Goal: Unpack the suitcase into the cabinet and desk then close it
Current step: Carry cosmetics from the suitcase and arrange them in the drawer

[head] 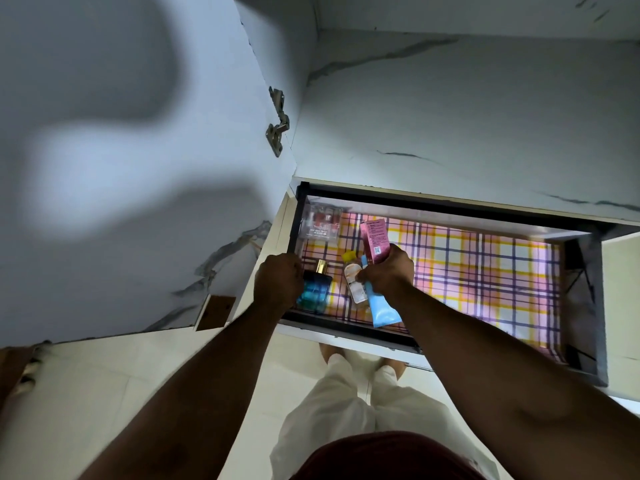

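Note:
An open black-framed drawer (433,207) with a pink, yellow and purple checked lining sits below the marble-look cabinet. My left hand (278,280) grips a blue perfume bottle (314,292) with a gold cap at the drawer's front left corner. My right hand (389,271) holds a bundle over the lining: a pink box (375,239), a light blue tube (381,310) and a small clear bottle (355,284) with a yellow cap. A clear case of small cosmetics (318,221) lies in the back left corner. The suitcase is out of view.
The open cabinet door (121,168) stands at the left, its metal hinge (277,123) beside the cabinet interior (467,109). The right half of the drawer lining (502,271) is bare. Below are a pale tiled floor (138,375) and my white trousers.

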